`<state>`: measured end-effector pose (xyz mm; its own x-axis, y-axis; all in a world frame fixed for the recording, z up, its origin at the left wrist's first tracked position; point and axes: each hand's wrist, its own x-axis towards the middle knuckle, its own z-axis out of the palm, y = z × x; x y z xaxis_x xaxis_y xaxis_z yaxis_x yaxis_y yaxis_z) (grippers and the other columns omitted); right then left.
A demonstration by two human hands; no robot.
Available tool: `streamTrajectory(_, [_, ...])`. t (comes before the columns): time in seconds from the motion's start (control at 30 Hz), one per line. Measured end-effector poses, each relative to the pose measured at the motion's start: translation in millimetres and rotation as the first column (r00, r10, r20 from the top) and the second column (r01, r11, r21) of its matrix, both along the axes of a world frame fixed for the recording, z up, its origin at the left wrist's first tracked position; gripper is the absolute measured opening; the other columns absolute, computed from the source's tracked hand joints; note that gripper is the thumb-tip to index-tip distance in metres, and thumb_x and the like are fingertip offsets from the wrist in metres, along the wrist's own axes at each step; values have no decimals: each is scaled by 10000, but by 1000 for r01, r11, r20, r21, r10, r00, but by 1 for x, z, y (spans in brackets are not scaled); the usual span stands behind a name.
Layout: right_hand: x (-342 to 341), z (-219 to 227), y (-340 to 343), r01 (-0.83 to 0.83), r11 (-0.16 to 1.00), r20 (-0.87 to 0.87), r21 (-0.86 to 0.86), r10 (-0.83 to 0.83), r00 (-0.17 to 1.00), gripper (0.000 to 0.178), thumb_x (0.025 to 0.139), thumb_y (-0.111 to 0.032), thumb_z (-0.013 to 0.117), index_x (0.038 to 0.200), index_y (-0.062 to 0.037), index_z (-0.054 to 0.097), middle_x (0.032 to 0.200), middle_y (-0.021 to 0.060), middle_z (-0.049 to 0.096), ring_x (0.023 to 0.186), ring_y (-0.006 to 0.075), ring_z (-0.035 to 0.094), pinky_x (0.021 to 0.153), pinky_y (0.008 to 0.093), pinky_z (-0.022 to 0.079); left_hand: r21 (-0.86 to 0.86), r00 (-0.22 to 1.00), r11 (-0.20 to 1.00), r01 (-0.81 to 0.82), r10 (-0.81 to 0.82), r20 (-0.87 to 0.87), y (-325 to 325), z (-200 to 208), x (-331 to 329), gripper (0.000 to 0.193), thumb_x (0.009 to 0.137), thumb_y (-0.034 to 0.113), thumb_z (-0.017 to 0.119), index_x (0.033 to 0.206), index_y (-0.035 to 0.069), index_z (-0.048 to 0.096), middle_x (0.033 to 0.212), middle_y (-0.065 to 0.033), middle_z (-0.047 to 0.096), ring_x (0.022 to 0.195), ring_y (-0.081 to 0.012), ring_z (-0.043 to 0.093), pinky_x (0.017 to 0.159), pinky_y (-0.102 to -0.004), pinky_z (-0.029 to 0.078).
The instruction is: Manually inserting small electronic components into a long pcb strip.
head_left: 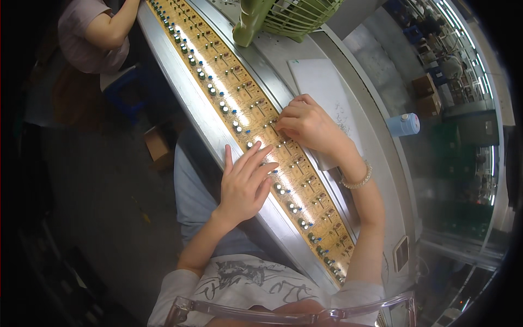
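A long row of yellow-brown circuit boards [251, 107] runs diagonally between metal rails, from far left to near right. Upright round capacitors and small blue parts line its left side, with smaller components further right. My left hand [244, 188] rests at the board's left edge, fingers spread over the capacitors and nothing seen in its grip. Over the board's right half is my right hand [311, 124], its fingers bent and pinched together at the small components. Whatever lies between those fingertips is hidden.
Beside my right hand, a white tray or sheet [313, 73] bears small loose leaded parts [342, 117]. A green fan [302, 16] stands beyond it. A light-blue bottle [403, 125] is at the right edge. Another person's arm [109, 31] reaches in at far left, near a blue stool [128, 101].
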<state>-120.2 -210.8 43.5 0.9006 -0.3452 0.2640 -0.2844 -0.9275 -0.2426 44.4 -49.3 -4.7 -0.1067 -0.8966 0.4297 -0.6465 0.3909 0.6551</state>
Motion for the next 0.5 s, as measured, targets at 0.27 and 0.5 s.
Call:
streamTrajectory(0.27, [-13,27,-9,40,998,-46,-54,-42,998,250,657,18,696,885,-81,723,811,21,640,849,183,574,885,356,435,13,1000,1000,-4,4,-31,-1,0,0,222,824,114,591,1029,107,675,1275,-84,583,1272,-296,471,1127,-584,40])
streamTrajectory(0.5, [-75,52,-41,678,733,-31,50,-677,735,113,743,-39,672,852,-23,694,788,94,670,725,231,642,683,329,506,14,1000,1000,-11,11,-26,-1,0,1,217,819,107,591,1018,104,677,1273,-80,586,1274,-291,471,1129,-583,43])
